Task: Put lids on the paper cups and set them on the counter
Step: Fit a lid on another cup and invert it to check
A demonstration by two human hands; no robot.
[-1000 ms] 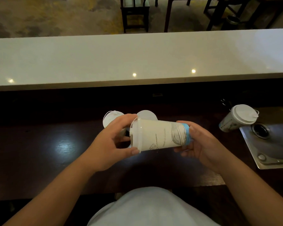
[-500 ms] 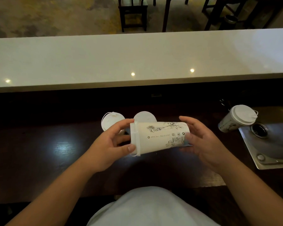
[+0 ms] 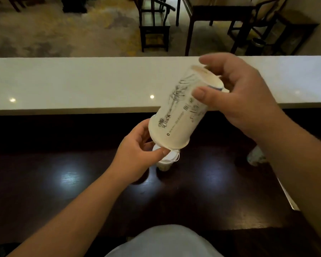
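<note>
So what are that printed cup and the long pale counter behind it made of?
The cup looks like matte paper: dull off-white wall, ink drawings, rolled base rim. Its lid seems thin whitish plastic. The counter looks like polished stone or a stone-like composite: sharp glossy light spots, though which one is unclear.

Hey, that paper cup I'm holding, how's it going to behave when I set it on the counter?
The paper cup probably feels light: the right hand holds its base with fingertips only. Its thin wall likely dents if squeezed. Tall and narrower at the base, it may tip when nudged on the counter.
</note>
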